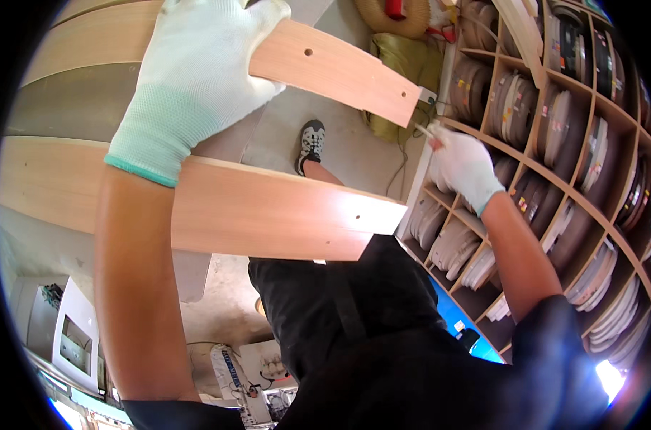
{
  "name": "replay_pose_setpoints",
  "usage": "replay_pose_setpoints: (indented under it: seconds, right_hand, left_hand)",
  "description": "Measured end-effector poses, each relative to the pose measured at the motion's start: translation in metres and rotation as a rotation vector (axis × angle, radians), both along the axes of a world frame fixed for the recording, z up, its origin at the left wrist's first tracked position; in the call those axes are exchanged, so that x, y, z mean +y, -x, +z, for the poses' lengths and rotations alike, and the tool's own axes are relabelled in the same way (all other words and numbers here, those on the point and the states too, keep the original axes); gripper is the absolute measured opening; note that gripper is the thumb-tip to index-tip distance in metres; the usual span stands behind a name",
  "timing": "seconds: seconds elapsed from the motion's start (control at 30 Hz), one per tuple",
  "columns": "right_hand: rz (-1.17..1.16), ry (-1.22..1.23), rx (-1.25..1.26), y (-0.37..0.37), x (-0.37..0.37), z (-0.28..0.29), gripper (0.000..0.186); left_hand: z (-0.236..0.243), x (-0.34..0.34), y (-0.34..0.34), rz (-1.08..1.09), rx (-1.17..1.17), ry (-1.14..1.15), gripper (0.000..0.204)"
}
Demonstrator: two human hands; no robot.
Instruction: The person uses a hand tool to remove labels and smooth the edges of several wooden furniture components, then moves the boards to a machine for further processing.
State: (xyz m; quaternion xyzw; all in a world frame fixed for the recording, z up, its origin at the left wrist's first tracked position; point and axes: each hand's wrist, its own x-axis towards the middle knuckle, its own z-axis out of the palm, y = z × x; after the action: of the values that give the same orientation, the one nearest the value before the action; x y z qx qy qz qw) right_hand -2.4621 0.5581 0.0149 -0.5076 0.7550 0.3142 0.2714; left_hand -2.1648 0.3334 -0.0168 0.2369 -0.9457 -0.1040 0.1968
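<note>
A white knit glove with a green cuff covers my left hand (203, 68). It lies across a light wooden board (333, 64) at the far side, its thumb at the near edge. This board has two drilled holes and a stepped end. My right hand (463, 161), also in a white glove, is closed on a thin pale stick (424, 131) just off the board's right end; what kind of stick I cannot tell. Nearer to me, a second wooden board (268, 208) with small holes and an angled end runs beneath my left forearm.
On the right stands a wooden shelf rack (530, 159) packed with rolls of edging strip. An olive sack (408, 61) and a cable (401, 168) are on the floor at the far side. A white machine (78, 337) is at the lower left. My shoe (311, 143) shows between the boards.
</note>
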Motion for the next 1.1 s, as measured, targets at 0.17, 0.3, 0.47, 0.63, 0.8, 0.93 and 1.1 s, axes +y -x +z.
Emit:
replay_pose_setpoints:
  seconds: [0.17, 0.3, 0.47, 0.63, 0.8, 0.93, 1.1]
  right_hand:
    - [-0.104, 0.096, -0.19, 0.002, 0.028, 0.008, 0.042]
    - [-0.577, 0.108, -0.267, 0.001, 0.038, 0.035, 0.04]
    - [-0.847, 0.155, -0.456, -0.007, 0.049, 0.063, 0.043]
    - [-0.354, 0.364, -0.567, -0.027, 0.042, 0.071, 0.035]
    - [-0.267, 0.255, -0.508, -0.03, 0.021, 0.075, 0.035]
    - [-0.287, 0.225, -0.541, -0.027, 0.019, 0.067, 0.032]
    - [-0.279, 0.177, -0.591, -0.02, 0.011, 0.071, 0.027]
  left_hand:
    - [0.008, -0.005, 0.0, 0.003, -0.045, -0.039, 0.057]
    - [0.005, 0.02, -0.013, 0.022, -0.148, -0.151, 0.068]
    - [0.014, 0.049, -0.042, 0.026, -0.375, -0.344, 0.071]
    - [0.019, 0.041, -0.04, -0.045, -0.319, -0.274, 0.076]
    - [0.009, 0.043, -0.048, -0.054, -0.335, -0.199, 0.084]
    - [0.004, 0.045, -0.052, -0.055, -0.334, -0.126, 0.091]
    - [0.003, 0.045, -0.054, -0.057, -0.325, -0.122, 0.092]
